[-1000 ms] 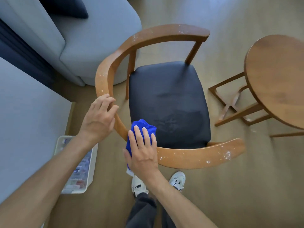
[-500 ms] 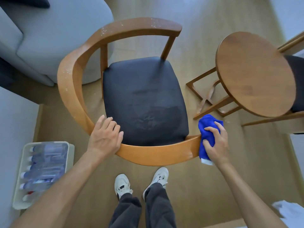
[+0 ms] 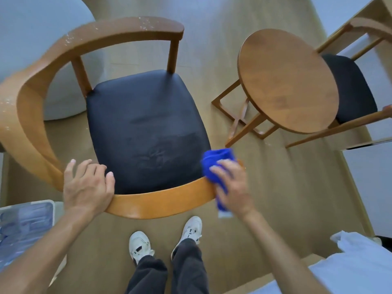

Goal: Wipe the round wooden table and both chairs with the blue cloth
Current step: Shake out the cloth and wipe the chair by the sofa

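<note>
**While one hand steadies, the other wipes**

As the left hand [image 3: 87, 187] curls over the near rail of the chair [image 3: 161, 203], the right hand [image 3: 233, 187] clutches the cloth [image 3: 216, 160], pressing it on the rail's right end. Wiping this chair looks underway. White specks [image 3: 146, 24] dot its far arm, which likely needs passes. The table [image 3: 286, 81] stands to the chair's right.

Bunched blue cloth [image 3: 214, 164] on chair [image 3: 159, 204] rail — round table [image 3: 286, 81] beside.
</note>
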A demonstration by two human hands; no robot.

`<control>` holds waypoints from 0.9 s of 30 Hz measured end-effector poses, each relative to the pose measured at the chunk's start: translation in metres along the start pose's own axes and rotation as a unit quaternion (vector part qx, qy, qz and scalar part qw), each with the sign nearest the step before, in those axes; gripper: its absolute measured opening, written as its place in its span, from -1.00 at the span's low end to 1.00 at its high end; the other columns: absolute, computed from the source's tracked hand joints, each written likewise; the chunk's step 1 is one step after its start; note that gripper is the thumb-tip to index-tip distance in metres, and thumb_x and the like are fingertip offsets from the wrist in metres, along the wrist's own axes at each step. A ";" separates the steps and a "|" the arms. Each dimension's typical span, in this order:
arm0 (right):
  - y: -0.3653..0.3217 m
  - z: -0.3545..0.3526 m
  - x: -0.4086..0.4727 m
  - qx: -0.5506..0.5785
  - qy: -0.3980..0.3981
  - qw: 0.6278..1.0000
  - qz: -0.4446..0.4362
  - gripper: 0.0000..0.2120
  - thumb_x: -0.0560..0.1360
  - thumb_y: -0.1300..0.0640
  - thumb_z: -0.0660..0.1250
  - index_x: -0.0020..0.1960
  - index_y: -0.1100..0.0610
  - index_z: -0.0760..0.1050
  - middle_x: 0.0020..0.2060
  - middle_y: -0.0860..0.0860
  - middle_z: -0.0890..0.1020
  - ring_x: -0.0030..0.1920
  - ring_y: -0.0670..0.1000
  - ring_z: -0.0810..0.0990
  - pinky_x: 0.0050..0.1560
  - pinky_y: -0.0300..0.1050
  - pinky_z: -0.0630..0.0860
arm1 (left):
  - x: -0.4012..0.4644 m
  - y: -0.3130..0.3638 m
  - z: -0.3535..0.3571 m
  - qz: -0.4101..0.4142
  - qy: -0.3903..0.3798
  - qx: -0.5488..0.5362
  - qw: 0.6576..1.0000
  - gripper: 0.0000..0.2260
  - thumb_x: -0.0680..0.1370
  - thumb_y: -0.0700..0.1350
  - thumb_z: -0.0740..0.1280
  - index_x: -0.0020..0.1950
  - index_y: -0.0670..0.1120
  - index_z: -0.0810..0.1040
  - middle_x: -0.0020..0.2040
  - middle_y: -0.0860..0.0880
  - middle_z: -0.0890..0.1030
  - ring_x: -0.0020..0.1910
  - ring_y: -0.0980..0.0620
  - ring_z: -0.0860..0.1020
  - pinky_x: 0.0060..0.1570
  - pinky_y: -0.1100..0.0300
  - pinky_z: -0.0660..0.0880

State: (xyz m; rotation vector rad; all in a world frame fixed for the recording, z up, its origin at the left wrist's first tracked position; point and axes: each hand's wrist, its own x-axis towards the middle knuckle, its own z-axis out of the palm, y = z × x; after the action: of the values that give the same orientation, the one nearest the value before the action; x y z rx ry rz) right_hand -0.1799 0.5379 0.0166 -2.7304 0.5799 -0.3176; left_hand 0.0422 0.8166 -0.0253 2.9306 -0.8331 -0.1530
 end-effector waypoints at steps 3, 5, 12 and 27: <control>0.046 -0.011 0.025 0.077 0.050 0.965 0.246 -0.65 0.43 0.40 0.34 0.22 0.26 0.53 0.18 0.19 0.54 0.23 0.23 0.47 0.28 -0.04 0.36 | 0.000 0.003 -0.004 -0.003 -0.009 0.011 1.000 -0.59 0.52 -0.02 0.01 -0.16 -0.19 0.59 -0.11 -0.17 0.65 0.15 -0.18 0.50 0.37 -0.12 0.12; 0.040 -0.003 0.025 0.083 0.101 0.942 0.310 -0.66 0.47 0.39 0.31 0.23 0.24 0.51 0.17 0.14 0.55 0.23 0.18 0.48 0.24 -0.13 0.35 | -0.001 0.004 -0.006 0.001 -0.021 0.017 1.000 -0.59 0.51 -0.02 0.01 -0.15 -0.18 0.60 -0.10 -0.16 0.65 0.15 -0.18 0.51 0.36 -0.13 0.14; -0.100 0.048 -0.013 0.025 0.047 0.998 0.022 -0.68 0.41 0.26 0.32 0.14 0.10 0.59 0.14 0.03 0.58 0.19 0.07 0.51 0.17 0.06 0.41 | 0.000 0.008 -0.014 -0.003 -0.030 0.025 0.999 -0.60 0.49 -0.04 0.04 -0.09 -0.20 0.63 -0.05 -0.17 0.65 0.17 -0.19 0.51 0.36 -0.14 0.15; 0.010 0.011 0.013 0.049 0.112 0.963 0.241 -0.65 0.42 0.30 0.43 0.19 0.17 0.55 0.25 0.12 0.52 0.34 0.19 0.42 0.31 0.11 0.40 | -0.001 0.005 -0.010 0.015 -0.020 0.037 0.999 -0.60 0.48 -0.04 0.05 -0.11 -0.23 0.62 -0.07 -0.20 0.64 0.11 -0.22 0.52 0.33 -0.17 0.20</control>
State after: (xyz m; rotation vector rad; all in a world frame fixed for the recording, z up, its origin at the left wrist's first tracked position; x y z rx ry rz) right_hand -0.1687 0.5266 0.0046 -2.3734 1.2226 -0.5132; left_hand 0.0402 0.8132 -0.0147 2.9913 -0.9064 -0.1821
